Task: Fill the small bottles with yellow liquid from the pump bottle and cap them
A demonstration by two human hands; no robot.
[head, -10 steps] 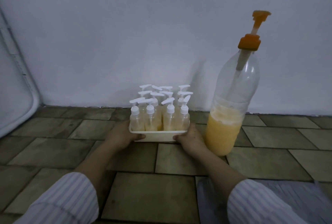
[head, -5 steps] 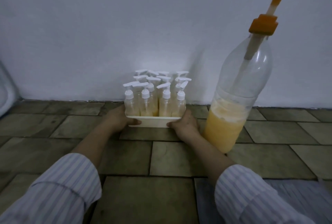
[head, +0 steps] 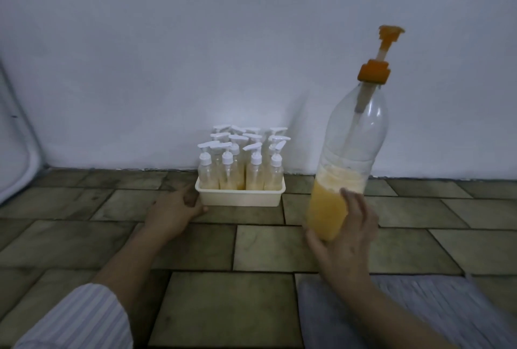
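Two hands: split now, both were on the tray a second ago.
Right hand (head: 345, 234): moved off the tray, fingers wrapped round the lower pump bottle (head: 347, 178), gripping it on the floor right of the tray.
Left hand (head: 174, 210): fingers loose, resting against the tray's left end, holding nothing.
Tray (head: 240, 197): set down by the wall.
Small bottles (head: 242, 161): all capped, yellow inside; filling looks done, I'm likely clearing up.

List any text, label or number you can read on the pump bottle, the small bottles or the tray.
None to read. The pump bottle is clear and bare, with no label showing. The small bottles and the cream tray show no print either. Wall and floor tiles carry no signs.
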